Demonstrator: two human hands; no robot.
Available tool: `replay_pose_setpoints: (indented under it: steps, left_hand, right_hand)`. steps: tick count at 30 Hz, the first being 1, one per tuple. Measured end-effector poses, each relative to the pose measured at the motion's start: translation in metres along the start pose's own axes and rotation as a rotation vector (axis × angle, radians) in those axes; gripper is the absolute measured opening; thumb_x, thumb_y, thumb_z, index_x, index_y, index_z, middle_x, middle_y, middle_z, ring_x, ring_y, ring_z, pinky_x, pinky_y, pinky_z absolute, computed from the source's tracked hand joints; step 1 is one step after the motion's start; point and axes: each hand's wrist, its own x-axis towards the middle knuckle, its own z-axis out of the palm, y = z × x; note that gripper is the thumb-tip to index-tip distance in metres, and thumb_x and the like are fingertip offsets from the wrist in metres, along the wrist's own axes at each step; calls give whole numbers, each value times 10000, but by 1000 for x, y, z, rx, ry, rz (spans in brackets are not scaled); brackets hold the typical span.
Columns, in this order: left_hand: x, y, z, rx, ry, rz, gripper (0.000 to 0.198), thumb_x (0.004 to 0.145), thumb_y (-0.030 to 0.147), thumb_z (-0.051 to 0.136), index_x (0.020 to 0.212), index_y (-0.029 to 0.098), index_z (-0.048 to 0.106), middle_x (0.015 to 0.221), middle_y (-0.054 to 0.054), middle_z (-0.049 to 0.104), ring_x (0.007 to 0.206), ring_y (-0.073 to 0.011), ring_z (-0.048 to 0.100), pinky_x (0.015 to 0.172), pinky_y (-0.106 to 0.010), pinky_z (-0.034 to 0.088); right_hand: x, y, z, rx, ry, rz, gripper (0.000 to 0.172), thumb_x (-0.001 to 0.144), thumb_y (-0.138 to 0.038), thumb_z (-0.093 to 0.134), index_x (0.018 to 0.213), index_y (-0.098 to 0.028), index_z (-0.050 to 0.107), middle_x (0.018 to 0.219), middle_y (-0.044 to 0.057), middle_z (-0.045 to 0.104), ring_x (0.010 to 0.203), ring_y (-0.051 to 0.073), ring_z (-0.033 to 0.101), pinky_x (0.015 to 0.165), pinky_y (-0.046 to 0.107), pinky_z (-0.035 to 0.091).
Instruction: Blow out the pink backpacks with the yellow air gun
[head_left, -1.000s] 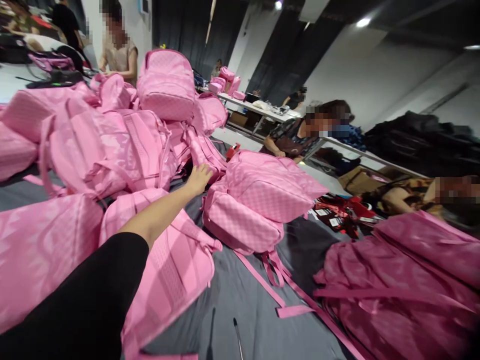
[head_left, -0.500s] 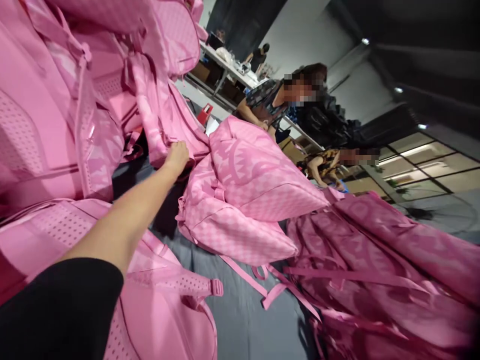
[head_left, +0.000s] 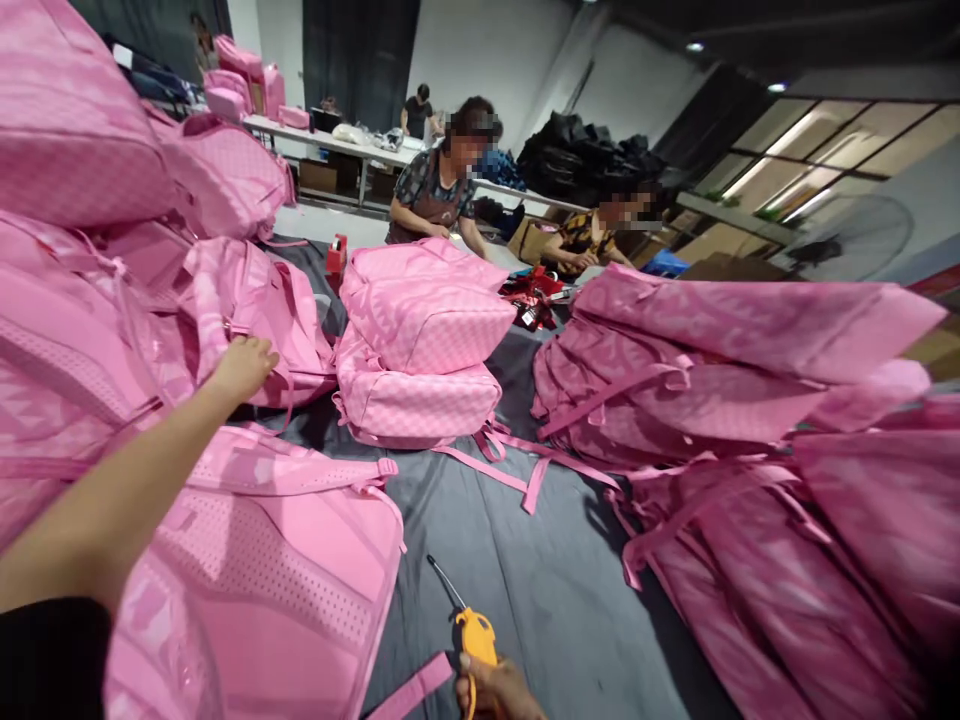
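My left hand (head_left: pixel 241 366) reaches out over the grey table and is closed on part of a pink backpack (head_left: pixel 255 300) in the pile at the left. My right hand (head_left: pixel 495 690) shows at the bottom edge, fingers wrapped round a yellow-handled tool (head_left: pixel 474 634) with a thin dark tip pointing up and left. A loose pink strap (head_left: pixel 409 688) lies just left of that hand. Under my left forearm lies another pink backpack (head_left: pixel 285 570), back panel up. A checked pink backpack (head_left: pixel 420 340) sits in the middle of the table.
A heap of darker pink backpacks (head_left: pixel 720 400) fills the right side. Two people (head_left: pixel 442 190) sit at the far end by red items (head_left: pixel 532 290). A red object (head_left: pixel 335 256) stands behind the pile. Grey table cloth (head_left: pixel 540 580) shows between the heaps.
The camera has swung right and levelled. My left hand stays gripping the pink backpack in the pile. My right hand with the yellow tool has come into view at the bottom.
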Motion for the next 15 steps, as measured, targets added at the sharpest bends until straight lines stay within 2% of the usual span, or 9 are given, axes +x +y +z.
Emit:
replay_pose_setpoints:
  steps: [3,6,9,12,15]
  left_hand:
    - [11,37,-9,-58,55,32,300,872,47,435,970,94,715,977,-188,658,952,-318,627,779,-428,400]
    - [26,67,-24,-100,78,136,254,842,32,472,886,94,715,951,-183,673,942,-315,632,760,-427,399]
    - [34,91,-50,-123,98,202,218,827,38,499,813,101,707,907,-169,680,919,-308,639,758,-432,409]
    - [29,88,-86,-105,77,240,203,785,38,528,800,117,713,874,-137,684,893,-284,644,774,-423,430]
    - [4,51,-135,-122,73,246,293,724,55,552,918,148,751,904,-93,699,911,-236,646,835,-377,472]
  right_hand:
    - [9,12,-11,39,12,-72,478,611,-597,814,680,-173,604,602,57,670,478,147,613,405,194,417]
    - [14,7,-17,22,8,-67,502,586,-620,808,711,-170,623,658,75,702,519,159,650,415,194,441]
    - [11,-2,-19,-17,3,-46,513,588,-604,815,753,-155,631,707,98,718,554,174,672,407,193,437]
    - [7,-7,-21,-21,10,-37,509,608,-585,818,770,-141,629,710,103,714,559,176,674,418,200,452]
    - [5,-10,-24,-23,-22,-57,479,654,-556,810,791,-135,628,729,104,716,562,169,670,431,206,466]
